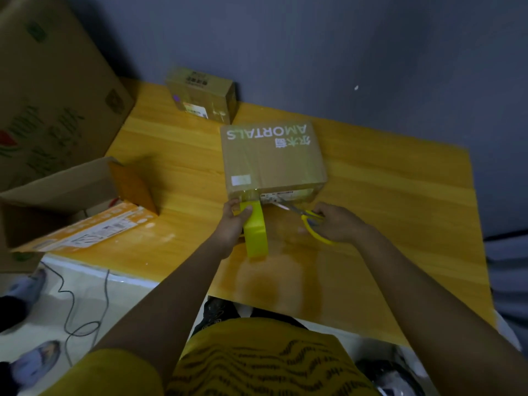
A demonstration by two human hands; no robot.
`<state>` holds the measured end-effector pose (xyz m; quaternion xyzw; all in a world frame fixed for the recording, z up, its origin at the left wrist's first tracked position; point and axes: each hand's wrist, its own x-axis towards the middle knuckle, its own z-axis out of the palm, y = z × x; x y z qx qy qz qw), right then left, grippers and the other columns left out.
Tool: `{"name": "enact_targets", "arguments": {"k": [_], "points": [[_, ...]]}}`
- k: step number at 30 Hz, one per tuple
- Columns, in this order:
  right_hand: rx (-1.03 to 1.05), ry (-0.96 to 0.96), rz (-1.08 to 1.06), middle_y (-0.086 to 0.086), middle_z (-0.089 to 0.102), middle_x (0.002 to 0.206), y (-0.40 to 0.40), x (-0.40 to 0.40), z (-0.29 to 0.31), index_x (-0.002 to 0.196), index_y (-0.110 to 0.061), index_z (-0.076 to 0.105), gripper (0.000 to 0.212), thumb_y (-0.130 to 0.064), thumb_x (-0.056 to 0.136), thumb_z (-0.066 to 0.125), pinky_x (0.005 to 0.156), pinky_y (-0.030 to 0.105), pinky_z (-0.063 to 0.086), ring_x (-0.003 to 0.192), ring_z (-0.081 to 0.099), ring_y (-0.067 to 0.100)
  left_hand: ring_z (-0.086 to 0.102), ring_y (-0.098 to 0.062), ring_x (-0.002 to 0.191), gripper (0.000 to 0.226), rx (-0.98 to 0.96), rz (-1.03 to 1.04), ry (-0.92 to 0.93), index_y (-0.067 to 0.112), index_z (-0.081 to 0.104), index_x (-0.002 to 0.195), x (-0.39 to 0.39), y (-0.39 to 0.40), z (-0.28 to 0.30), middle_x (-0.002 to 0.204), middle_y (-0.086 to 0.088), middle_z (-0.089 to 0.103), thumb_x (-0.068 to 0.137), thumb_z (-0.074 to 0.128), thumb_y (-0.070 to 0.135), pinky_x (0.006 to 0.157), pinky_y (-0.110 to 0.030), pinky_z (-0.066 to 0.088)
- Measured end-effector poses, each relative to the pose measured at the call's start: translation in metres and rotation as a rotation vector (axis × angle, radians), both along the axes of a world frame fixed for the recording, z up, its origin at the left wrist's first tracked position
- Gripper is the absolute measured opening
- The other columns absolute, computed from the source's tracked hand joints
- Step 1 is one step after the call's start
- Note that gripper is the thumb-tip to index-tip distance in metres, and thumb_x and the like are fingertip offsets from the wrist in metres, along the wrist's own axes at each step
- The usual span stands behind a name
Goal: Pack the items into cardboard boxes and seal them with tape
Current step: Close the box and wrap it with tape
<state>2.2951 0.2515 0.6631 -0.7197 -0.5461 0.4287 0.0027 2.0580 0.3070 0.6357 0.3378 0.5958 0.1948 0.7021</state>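
Gripping tape roll (256, 230) and scissors (307, 217), hands (233, 221) (337, 222) over yellow wooden table (400, 195), grey wall (343, 52) behind.

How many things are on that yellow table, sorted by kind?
Closed cardboard boxes: 2, the AMORTALS box and a smaller box
Open boxes: 1, the open box at the left edge
Tape rolls: 1, the yellow tape roll
Scissors: 1, the scissors
Total: 5

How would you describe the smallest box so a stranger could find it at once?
Start at the yellow table and go to its far left corner by the wall. The small box sits there alone, behind the box printed AMORTALS. It is closed, and far smaller than the others.
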Motion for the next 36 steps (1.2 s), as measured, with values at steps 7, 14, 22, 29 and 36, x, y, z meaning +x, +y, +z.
{"name": "enact_targets", "arguments": {"k": [7, 14, 22, 29, 36], "points": [[-0.171, -0.120, 0.264, -0.009, 0.043, 0.087, 0.066, -0.006, 0.025, 0.090, -0.022, 0.048, 0.052, -0.065, 0.073, 0.069, 0.060, 0.027, 0.032, 0.079, 0.043, 0.012, 0.061, -0.020, 0.082, 0.037, -0.029, -0.021, -0.024, 0.034, 0.032, 0.128, -0.004, 0.002, -0.003, 0.105, -0.005, 0.058, 0.097, 0.053, 0.030, 0.062, -0.032, 0.050], [-0.131, 0.092, 0.270, -0.008, 0.022, 0.106, 0.084, -0.018, 0.003, 0.094, -0.013, 0.040, 0.035, -0.025, 0.086, 0.072, 0.066, 0.011, 0.035, 0.096, 0.022, 0.010, 0.065, -0.021, 0.083, 0.046, -0.049, -0.023, -0.091, 0.033, 0.031, 0.130, -0.008, 0.006, -0.013, 0.106, -0.005, 0.062, 0.095, 0.058, 0.024, 0.065, -0.032, 0.053], [0.104, -0.308, 0.622, -0.004, 0.058, 0.076, 0.099, -0.031, 0.005, 0.074, -0.019, 0.048, 0.067, -0.081, 0.056, 0.065, 0.058, 0.032, 0.038, 0.075, 0.055, 0.019, 0.067, -0.013, 0.079, 0.045, -0.038, -0.008, -0.121, 0.032, 0.033, 0.127, -0.010, 0.005, -0.015, 0.104, -0.001, 0.064, 0.093, 0.061, 0.022, 0.060, -0.025, 0.055], [0.374, -0.431, 0.744, -0.002, 0.056, 0.068, 0.097, -0.028, 0.006, 0.064, -0.018, 0.038, 0.048, -0.055, 0.080, 0.063, 0.046, 0.027, 0.020, 0.071, 0.059, 0.022, 0.070, -0.018, 0.083, 0.066, -0.055, -0.038, -0.161, 0.046, 0.020, 0.133, -0.013, 0.006, -0.013, 0.114, -0.009, 0.066, 0.091, 0.063, 0.018, 0.063, -0.030, 0.056], [0.035, -0.382, 0.312, 0.002, 0.061, 0.092, 0.030, 0.008, -0.026, 0.094, -0.021, 0.049, 0.052, -0.072, 0.082, 0.050, 0.063, 0.030, 0.040, 0.086, 0.060, 0.027, 0.068, -0.018, 0.082, 0.044, -0.017, -0.066, -0.102, 0.036, 0.041, 0.130, -0.016, 0.006, -0.008, 0.112, -0.008, 0.062, 0.094, 0.059, 0.018, 0.062, -0.030, 0.054]]}}
